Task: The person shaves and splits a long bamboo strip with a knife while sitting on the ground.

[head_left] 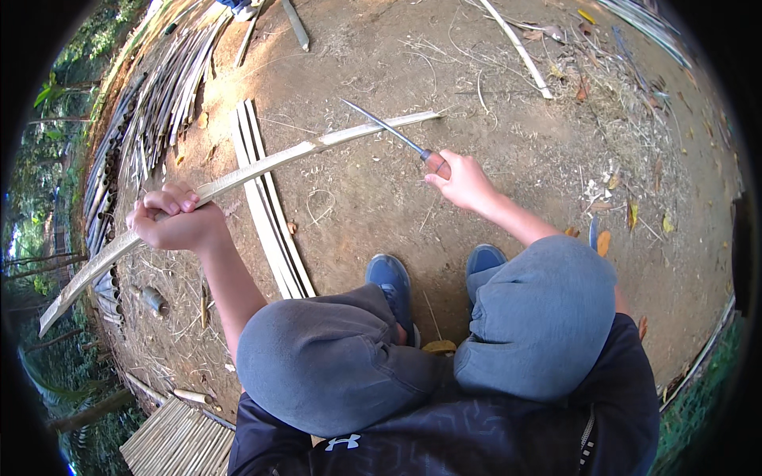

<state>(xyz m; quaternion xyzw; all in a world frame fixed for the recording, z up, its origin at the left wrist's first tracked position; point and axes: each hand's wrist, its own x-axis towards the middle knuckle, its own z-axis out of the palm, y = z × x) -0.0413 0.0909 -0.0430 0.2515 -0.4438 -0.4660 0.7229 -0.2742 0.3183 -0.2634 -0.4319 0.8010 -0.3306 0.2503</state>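
Observation:
My left hand (181,226) is closed around a long, pale split bamboo strip (266,163). The strip slants across the view, its near end low at the left and its far end past the middle, with a node partway along. In my right hand (468,186) is a knife (401,136), gripped by its reddish-brown wooden handle. Its narrow blade points up and to the left, over or across the strip's far part; whether they touch I cannot tell. Beneath the held strip, several straight bamboo slats (274,226) lie side by side on the ground.
Many split bamboo lengths (163,99) are heaped at the far left. A bamboo slatted panel (176,438) lies at the near left. One pale strip (520,51) rests at the far right. Another blade (593,232) shows beside my right knee. Shavings and leaves litter the dirt ground (373,206).

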